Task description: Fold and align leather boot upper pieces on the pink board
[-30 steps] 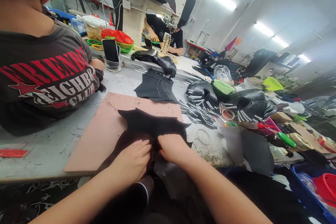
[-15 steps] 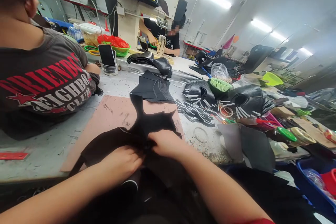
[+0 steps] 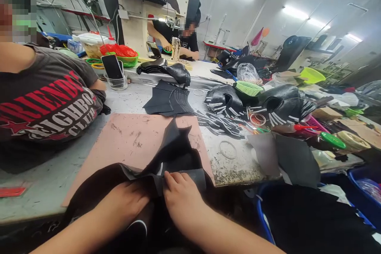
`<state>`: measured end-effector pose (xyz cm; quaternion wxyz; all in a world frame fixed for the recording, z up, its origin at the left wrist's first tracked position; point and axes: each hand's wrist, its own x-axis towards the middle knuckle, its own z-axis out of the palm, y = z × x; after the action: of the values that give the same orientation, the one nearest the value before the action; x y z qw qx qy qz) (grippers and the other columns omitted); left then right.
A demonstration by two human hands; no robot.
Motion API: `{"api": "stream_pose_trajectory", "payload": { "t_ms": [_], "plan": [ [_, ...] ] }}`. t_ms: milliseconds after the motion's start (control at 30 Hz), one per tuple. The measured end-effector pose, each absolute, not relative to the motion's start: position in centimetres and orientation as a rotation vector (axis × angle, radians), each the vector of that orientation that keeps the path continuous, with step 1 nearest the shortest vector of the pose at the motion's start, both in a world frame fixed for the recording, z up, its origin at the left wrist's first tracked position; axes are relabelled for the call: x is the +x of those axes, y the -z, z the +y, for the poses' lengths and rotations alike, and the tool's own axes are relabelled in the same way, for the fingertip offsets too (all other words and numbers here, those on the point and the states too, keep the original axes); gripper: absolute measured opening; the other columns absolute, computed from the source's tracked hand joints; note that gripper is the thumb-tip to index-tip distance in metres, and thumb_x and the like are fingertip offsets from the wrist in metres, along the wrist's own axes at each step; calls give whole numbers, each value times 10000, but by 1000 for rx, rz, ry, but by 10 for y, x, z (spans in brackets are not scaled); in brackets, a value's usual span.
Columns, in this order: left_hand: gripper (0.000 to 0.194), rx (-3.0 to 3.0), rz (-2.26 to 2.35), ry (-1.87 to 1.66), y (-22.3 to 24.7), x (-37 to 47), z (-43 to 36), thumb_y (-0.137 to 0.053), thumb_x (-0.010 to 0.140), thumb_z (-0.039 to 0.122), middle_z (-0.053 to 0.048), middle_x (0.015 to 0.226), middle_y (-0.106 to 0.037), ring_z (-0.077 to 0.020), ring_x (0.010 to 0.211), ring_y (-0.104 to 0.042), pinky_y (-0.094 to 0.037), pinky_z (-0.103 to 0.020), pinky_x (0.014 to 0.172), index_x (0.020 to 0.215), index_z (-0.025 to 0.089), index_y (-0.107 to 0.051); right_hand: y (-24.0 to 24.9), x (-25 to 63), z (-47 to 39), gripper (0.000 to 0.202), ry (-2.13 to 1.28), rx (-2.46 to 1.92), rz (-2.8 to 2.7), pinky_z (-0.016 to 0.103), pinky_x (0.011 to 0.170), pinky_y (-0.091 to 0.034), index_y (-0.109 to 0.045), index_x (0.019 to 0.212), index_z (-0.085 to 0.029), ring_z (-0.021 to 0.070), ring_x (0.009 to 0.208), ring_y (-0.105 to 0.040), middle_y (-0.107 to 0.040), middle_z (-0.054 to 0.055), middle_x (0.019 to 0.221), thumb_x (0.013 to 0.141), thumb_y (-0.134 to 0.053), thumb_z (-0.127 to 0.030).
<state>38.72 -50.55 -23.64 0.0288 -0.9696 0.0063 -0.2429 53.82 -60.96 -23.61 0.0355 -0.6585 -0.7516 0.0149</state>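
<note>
The worktable (image 3: 44, 178) carries the pink board (image 3: 125, 139), and the black sheet material (image 3: 175, 143) lies partly over that board's near edge. Its pointed end rises over the board, a broad curved part spreads to the board's near-left, and the rest sags below the edge. Whether this is 1 piece or 2 overlapping pieces, I cannot tell. That sagging weight could drag at the fold, so it would handle better with more of it borne by the board.

Beyond the board's far edge sits the fanned stack of black panels (image 3: 166, 99); the looser flaps are best kept away from it, so that they don't catch its edges.

Of the 2 hands, the left hand (image 3: 125, 198), near the board's near edge, is bent into the dark folds with its fingertips hidden, so I cannot tell how firmly it is closed. The right hand (image 3: 181, 194), just beside it, has its fingers curled over the material and gripping it by the raised fold. Light, even tension between them should keep the layers aligned; a hard pull from 1 side might skew or crease them.

The smallest matter is the narrow pale strip (image 3: 161, 168) beside the right fingertips: keep it in sight and flat.
</note>
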Motion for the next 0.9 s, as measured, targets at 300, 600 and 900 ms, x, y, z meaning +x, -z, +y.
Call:
{"api": "stream_pose_trajectory", "payload": {
  "t_ms": [300, 600, 900],
  "plan": [
    [399, -3054, 19, 612, 234, 383, -494, -296, 883, 68, -15, 643, -654, -153, 601, -603, -469, -261, 586, 690, 188, -623, 196, 564, -577, 221, -336, -2077, -2207, 335, 675, -424, -617, 935, -155, 221, 776, -612, -677, 59, 844, 728, -632, -235],
    [336, -3136, 36, 517, 227, 383, -466, -382, 814, 78, -12, 807, -724, -151, 664, -679, -536, -210, 589, 942, 194, -671, 178, 662, -636, 213, -629, -2178, -1332, 289, 784, -460, -648, 951, -180, 160, 851, -615, -680, 31, 934, 745, -608, -141],
    [240, -3336, -175, 365, 209, 394, -447, -400, 933, 369, 123, 962, -697, -51, 806, -663, -505, -113, 711, 1051, 308, -600, 249, 626, -651, 287, -565, -2053, -952, 267, 718, -470, -616, 1046, -152, 145, 732, -598, -643, 23, 800, 760, -592, -135]
  ]
}}
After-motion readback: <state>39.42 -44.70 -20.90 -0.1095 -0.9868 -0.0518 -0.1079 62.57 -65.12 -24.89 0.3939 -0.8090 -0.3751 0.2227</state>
